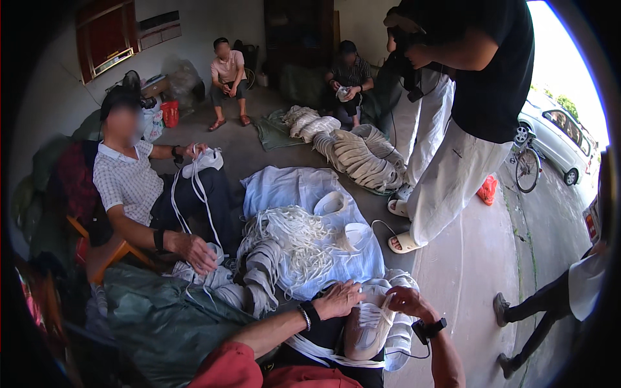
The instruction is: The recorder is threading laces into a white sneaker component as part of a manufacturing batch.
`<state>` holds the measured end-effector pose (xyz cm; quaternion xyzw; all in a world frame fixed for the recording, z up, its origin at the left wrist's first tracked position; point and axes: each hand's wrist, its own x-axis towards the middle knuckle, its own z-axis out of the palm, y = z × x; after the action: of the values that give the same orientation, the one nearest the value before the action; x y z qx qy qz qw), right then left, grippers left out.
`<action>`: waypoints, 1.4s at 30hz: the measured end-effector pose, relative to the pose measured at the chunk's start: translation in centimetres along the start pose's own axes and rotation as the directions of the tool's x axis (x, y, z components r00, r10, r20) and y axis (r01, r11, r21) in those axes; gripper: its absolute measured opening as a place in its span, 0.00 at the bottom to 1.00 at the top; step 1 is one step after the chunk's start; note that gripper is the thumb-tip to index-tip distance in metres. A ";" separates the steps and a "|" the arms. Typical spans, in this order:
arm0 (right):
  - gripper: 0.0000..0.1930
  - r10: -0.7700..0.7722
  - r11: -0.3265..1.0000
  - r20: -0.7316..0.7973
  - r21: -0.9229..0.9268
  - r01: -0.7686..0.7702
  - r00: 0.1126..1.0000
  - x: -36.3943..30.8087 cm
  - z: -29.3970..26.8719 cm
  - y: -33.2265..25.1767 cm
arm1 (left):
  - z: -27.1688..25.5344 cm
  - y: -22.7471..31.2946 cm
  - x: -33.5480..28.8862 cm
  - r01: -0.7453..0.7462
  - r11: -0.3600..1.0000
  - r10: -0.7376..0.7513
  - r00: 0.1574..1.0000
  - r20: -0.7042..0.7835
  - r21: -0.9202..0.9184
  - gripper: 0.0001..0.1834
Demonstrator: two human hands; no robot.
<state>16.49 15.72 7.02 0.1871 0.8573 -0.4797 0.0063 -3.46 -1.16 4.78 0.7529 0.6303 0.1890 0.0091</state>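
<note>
A pale sneaker [363, 335] rests on my lap, toe toward me, with white laces [374, 317] across its front. At its far left edge my left hand [339, 300] is closed on the upper near the tongue; part of its grip is hidden. My right hand [411, 302] pinches a shoelace at the sneaker's right side, thumb and forefinger together. A bundle of white laces [310, 349] lies over my thighs. Just beyond and right of the sneaker is a row of nested pale shoe uppers [400, 337].
A heap of white laces [294, 236] lies on a pale cloth [268, 184], beside stacked uppers [262, 275]. At left a seated co-worker [129, 174] handles a shoe and laces. Another person [475, 84] stands at right with a camera. More uppers [365, 155] lie behind.
</note>
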 end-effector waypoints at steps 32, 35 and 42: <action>0.14 -0.002 0.962 0.015 -0.272 0.006 1.000 -0.1 0.8 -3.5 | -1.0 -0.8 -0.2 -0.223 0.972 0.221 0.975 0.030 0.077 0.12; 0.13 -0.031 0.971 0.021 -0.237 0.035 0.999 -0.3 0.9 -3.3 | -1.0 -0.9 -0.4 -0.229 0.971 0.228 0.973 0.024 0.073 0.12; 0.09 0.010 0.996 -0.053 -0.088 -0.014 0.999 -0.9 1.3 -2.8 | -1.1 -0.8 -0.4 -0.239 0.970 0.236 0.969 0.065 0.041 0.11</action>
<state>16.18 13.03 8.81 0.2043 0.8763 -0.4364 -0.0051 -4.55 -1.59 5.48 0.8283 0.5394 0.1509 -0.0132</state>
